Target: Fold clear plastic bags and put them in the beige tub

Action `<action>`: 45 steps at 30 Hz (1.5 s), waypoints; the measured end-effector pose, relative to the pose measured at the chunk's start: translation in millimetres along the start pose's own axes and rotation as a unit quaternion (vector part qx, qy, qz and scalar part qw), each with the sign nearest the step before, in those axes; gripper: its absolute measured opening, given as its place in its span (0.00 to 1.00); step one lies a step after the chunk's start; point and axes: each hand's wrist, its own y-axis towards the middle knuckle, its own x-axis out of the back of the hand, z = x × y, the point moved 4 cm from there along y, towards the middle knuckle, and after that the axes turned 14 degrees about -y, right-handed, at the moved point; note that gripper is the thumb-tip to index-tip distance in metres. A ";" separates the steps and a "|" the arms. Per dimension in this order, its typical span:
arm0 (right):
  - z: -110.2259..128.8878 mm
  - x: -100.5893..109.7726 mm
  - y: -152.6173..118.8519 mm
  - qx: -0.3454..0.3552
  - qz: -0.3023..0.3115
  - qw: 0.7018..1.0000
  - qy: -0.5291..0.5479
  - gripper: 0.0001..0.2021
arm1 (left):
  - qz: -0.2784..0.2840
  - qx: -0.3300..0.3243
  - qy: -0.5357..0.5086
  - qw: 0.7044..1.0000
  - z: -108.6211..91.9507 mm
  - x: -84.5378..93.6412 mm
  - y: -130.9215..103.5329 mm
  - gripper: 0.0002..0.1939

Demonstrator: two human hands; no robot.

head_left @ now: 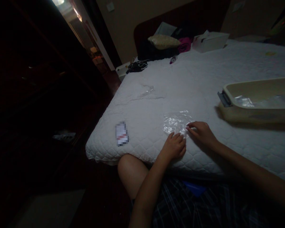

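Note:
A clear, crinkled plastic bag (177, 122) lies spread on the white quilted bed cover in front of me. My left hand (174, 147) rests palm down at the bag's near edge, its fingers lying over the plastic. At the bag's right side, my right hand (200, 131) is closed, thumb and fingertips pinching the corner of the film. The two hands are close together but apart.
A cream plastic bin (258, 115) with a grey latch (224, 98) stands at the right, clear plastic inside. A blurred-out phone-like item (122, 133) lies near the bed's left edge. Farther back are a white box (210, 41), a beige pillow (163, 41) and a dark bag (137, 66).

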 end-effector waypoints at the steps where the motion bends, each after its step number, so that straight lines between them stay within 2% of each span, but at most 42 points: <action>1: 1.7 -3.3 2.5 -0.005 0.004 1.000 -0.011 0.11 | 0.000 0.000 -0.001 1.000 0.0 0.0 -0.1 0.17; 5: 10.1 -13.5 8.3 0.008 0.031 0.998 -0.052 0.12 | -0.002 0.003 0.004 1.000 -0.4 0.1 -0.3 0.18; 15: 28.3 -18.2 12.1 0.128 0.065 0.977 -0.155 0.09 | 0.002 0.000 0.018 1.000 -3.0 5.9 0.6 0.17; 19: 30.1 -18.8 12.1 0.130 0.067 0.978 -0.152 0.10 | -0.011 -0.020 0.026 0.999 -6.0 10.7 2.4 0.16; 25: 32.3 -16.3 13.1 0.131 0.074 0.976 -0.154 0.10 | -0.059 0.000 0.052 0.997 -4.5 11.9 2.5 0.16; 30: 31.3 -16.2 11.9 0.127 0.072 0.979 -0.142 0.10 | -0.024 0.048 0.050 0.997 3.3 3.5 1.0 0.11; 34: 14.5 -10.2 8.2 0.088 0.036 0.993 -0.076 0.11 | -0.016 0.054 0.046 0.997 5.5 3.3 0.2 0.10; 39: -30.8 2.7 -9.8 0.037 0.012 0.998 -0.041 0.12 | -0.034 0.039 0.045 0.998 6.0 7.2 -1.0 0.09; 42: -58.4 9.0 -27.7 -0.033 -0.011 0.999 -0.015 0.11 | -0.049 0.036 0.041 0.997 6.4 8.3 -0.9 0.11; 45: -74.0 11.0 -43.0 -0.114 -0.047 0.992 0.015 0.09 | -0.050 0.046 0.036 0.997 6.6 8.3 0.1 0.12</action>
